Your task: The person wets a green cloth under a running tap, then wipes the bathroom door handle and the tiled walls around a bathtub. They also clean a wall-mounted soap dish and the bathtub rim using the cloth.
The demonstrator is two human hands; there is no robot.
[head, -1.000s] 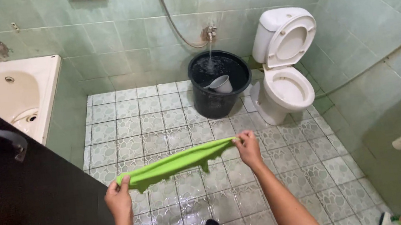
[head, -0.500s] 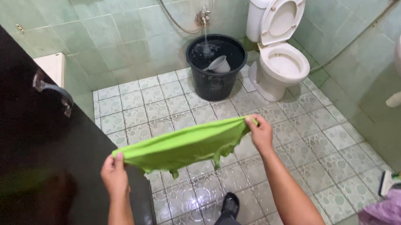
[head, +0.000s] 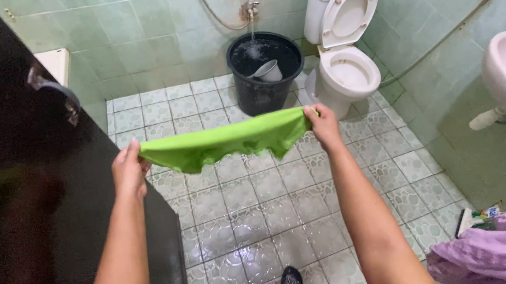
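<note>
Where it hangs over tiles, green cloth (head: 228, 139) taut between pinching fingers of left hand (head: 129, 171) and right hand (head: 325, 125).

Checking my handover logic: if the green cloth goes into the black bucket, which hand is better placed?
Probably the right hand: it grips the green cloth at the end nearer the black bucket. The left hand holds the far end beside the dark door.

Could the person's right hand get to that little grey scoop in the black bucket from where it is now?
Probably not as things stand: the right hand grips the green cloth, and the grey scoop sits in the black bucket farther off across open floor tiles. Nothing blocks it.
</note>
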